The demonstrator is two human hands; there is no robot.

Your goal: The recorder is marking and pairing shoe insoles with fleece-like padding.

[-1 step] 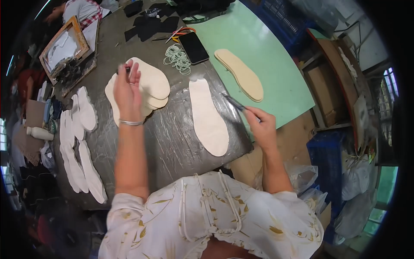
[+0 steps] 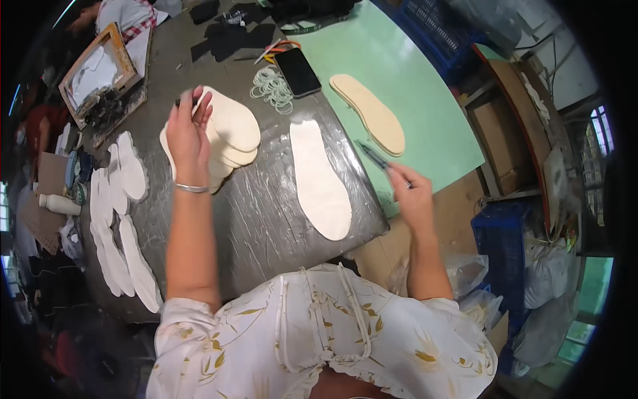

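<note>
The stack of cream insoles (image 2: 229,133) lies on the grey, plastic-wrapped tabletop (image 2: 259,219), and the left hand (image 2: 188,136) rests on the stack's left edge with its fingers curled over the top insole; whether that grip actually pinches the insole cannot be told, because the fingers hide the contact. A metal bangle (image 2: 191,189) circles the left wrist just below the stack. To the right of the stack, a single white insole (image 2: 319,179) lies flat and alone, apart from both hands. Farther right of the stack, past that single insole, the right hand (image 2: 412,196) has its grip closed on a slim dark pen-like tool (image 2: 375,158), whose tip points up and left toward the tabletop's edge. Beyond the tool, a thicker tan sole (image 2: 371,113) lies on a pale green sheet (image 2: 425,100). Above and right of the stack sit a bunch of pale rubber bands (image 2: 272,88) and a black phone (image 2: 298,71), side by side. Left of the stack, a row of white insoles (image 2: 119,219) runs along the tabletop's left rim, and a wooden frame (image 2: 100,70) stands up and left of it.
</note>
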